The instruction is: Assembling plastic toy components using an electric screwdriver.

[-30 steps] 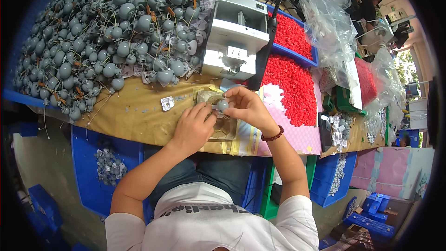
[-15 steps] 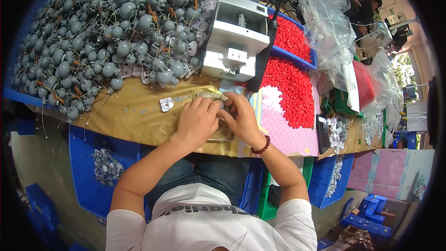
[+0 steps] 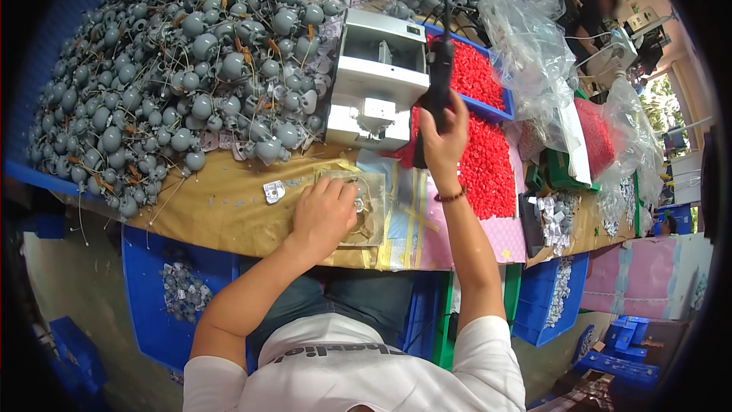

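Note:
My left hand (image 3: 324, 210) presses down on a small grey part in a clear fixture (image 3: 366, 202) on the brown-covered bench. My right hand (image 3: 444, 133) is raised and wrapped around a black hanging power screwdriver (image 3: 440, 80), held upright above the bench to the right of the fixture. A dark bead bracelet sits on my right wrist. A large heap of grey round parts with wires (image 3: 191, 69) fills the bench's far left.
A white box-shaped machine (image 3: 377, 80) stands behind the fixture. Blue trays of red pieces (image 3: 488, 152) lie to the right, with clear plastic bags (image 3: 534, 53) beyond. Blue bins (image 3: 164, 297) sit under the bench. Another person (image 3: 591, 8) works at far right.
My right hand left the fixture, rose and took hold of the black hanging screwdriver. My left hand stays on the part in the fixture.

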Motion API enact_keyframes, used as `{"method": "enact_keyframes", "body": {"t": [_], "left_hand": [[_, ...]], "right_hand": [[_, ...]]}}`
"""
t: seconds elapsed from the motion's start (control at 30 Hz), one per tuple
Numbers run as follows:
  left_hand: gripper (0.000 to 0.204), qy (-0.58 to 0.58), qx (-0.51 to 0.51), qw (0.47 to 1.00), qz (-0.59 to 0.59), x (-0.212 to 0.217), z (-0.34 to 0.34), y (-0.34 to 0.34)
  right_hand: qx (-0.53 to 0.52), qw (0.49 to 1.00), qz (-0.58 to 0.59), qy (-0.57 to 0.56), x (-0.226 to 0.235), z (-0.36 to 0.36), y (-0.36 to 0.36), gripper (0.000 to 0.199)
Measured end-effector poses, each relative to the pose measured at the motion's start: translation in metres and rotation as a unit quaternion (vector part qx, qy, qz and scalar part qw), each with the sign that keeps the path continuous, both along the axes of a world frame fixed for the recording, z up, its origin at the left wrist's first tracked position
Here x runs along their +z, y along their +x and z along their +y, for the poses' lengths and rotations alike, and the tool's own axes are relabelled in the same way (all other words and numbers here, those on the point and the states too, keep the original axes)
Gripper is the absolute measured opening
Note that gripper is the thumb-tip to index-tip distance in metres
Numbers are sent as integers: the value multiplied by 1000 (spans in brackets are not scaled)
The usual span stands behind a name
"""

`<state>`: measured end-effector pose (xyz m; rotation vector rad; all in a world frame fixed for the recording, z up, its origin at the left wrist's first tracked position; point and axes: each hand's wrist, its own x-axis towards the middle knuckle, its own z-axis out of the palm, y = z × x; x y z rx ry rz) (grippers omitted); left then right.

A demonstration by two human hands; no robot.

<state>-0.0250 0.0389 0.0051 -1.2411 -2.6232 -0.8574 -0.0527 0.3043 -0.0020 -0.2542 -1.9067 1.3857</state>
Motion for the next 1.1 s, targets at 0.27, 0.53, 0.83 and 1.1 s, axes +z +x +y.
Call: {"method": "enact_keyframes", "body": {"t": [0.27,0.53,0.83,1.1], "left_hand": [[38,21,1,1000,-22,2,-1,1],[35,6,28,1000,-6,-3,3,5],[35,32,30,999,-25,-7,1,4],[26,55,29,998,-32,-7,1,4]], "right_hand": [[165,965,169,-117,128,-58,0,79],[162,978,98,-92,105,-69,-60,43],[190,974,-15,-120,106,-95,-8,45],[238,966,7,-104,77,-112,40,82]]}}
